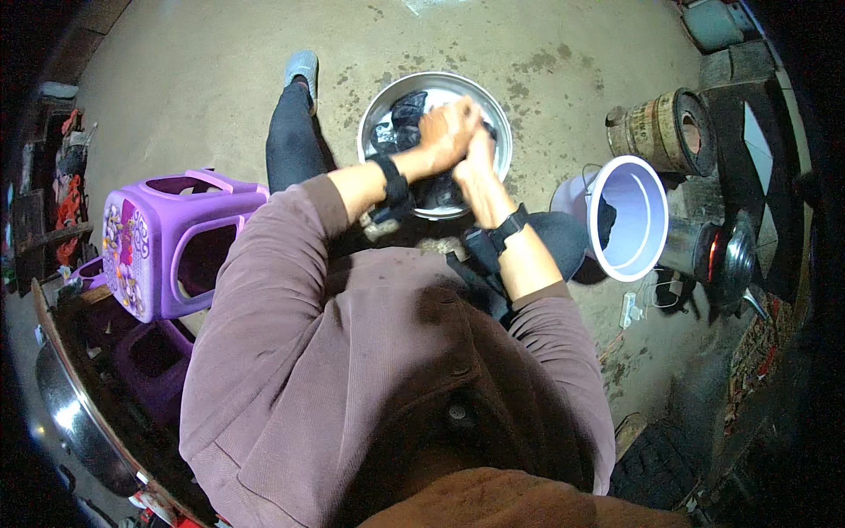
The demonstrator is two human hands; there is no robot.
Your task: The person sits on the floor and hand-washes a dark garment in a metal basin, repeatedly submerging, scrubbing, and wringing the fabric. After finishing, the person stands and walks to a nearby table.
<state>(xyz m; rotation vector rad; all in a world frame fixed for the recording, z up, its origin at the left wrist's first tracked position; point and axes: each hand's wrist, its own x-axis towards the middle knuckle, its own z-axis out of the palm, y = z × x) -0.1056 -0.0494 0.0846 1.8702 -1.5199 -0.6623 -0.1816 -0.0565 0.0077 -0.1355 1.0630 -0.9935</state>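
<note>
A round metal basin (500, 158) stands on the floor in front of me, with dark wet cloth (408, 112) and some liquid in it. Over the basin my left hand (449, 132) and my right hand (476, 155) press together, blurred by motion. Both hands have curled fingers around part of a dark cloth, of which a bit shows beside the right hand. Black bands circle both wrists. The fingertips and most of the held cloth are hidden.
To the right stand a light purple bucket (637, 244) with something dark inside, a worn cylindrical stove (653, 132), and a power strip (627, 310) on the floor. A purple plastic stool (158, 244) lies at the left. Wet spots mark the concrete floor (218, 79) around the basin.
</note>
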